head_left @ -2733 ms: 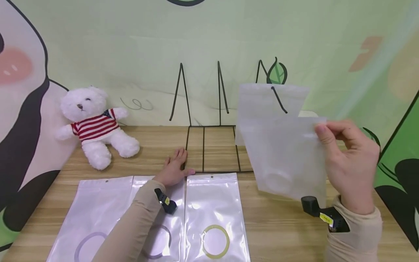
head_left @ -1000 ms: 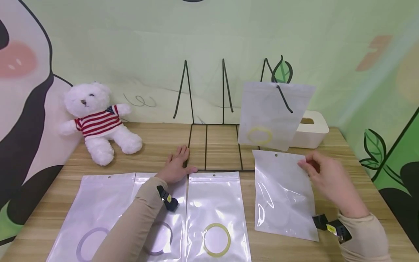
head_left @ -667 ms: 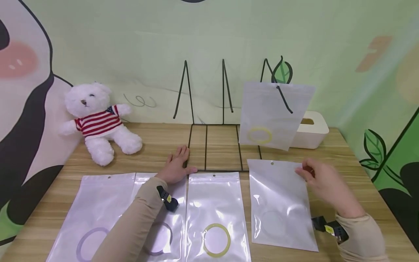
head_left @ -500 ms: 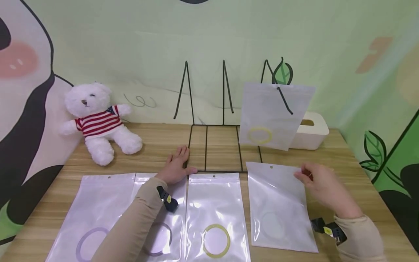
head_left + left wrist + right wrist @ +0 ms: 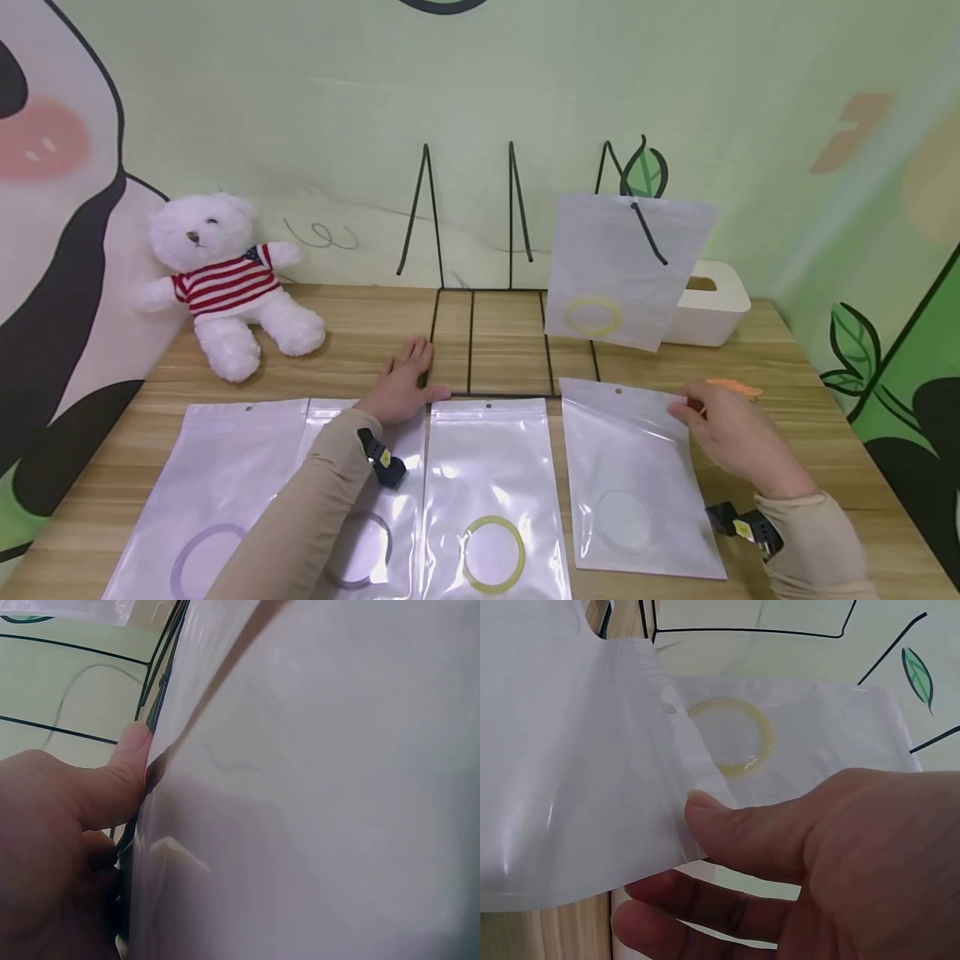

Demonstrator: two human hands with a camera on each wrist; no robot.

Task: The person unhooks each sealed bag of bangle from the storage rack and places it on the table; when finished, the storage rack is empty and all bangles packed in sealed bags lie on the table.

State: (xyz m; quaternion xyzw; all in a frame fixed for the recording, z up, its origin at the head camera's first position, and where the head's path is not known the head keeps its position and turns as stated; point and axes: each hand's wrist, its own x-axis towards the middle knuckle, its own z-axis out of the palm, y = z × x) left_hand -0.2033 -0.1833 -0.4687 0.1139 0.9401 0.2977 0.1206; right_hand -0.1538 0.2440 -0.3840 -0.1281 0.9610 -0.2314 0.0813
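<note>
My right hand [image 5: 738, 442] pinches the upper right corner of a white zip bag [image 5: 637, 483] between thumb [image 5: 742, 832] and index finger. That bag lies at the right of the row, and a pale round shape shows in it. My left hand [image 5: 393, 390] rests with spread fingers at the front left corner of a black wire display rack [image 5: 470, 342]. Another zip bag [image 5: 600, 258] hangs from the rack's right hook, a yellow ring inside. Left of the held bag lies a zip bag [image 5: 487, 458] with a yellow-green ring [image 5: 521, 554].
Further left are two more zip bags, one [image 5: 232, 467] with a purple ring, the other partly under my left forearm. A white teddy bear [image 5: 225, 283] sits back left. A white tissue box [image 5: 708, 317] stands behind the hanging bag. Something orange [image 5: 735, 387] lies behind my right hand.
My right hand has lowered the zip bag from the air to the table, then shifted it slightly left and nearer. The orange thing has come into view. My left hand has stayed at the rack.
</note>
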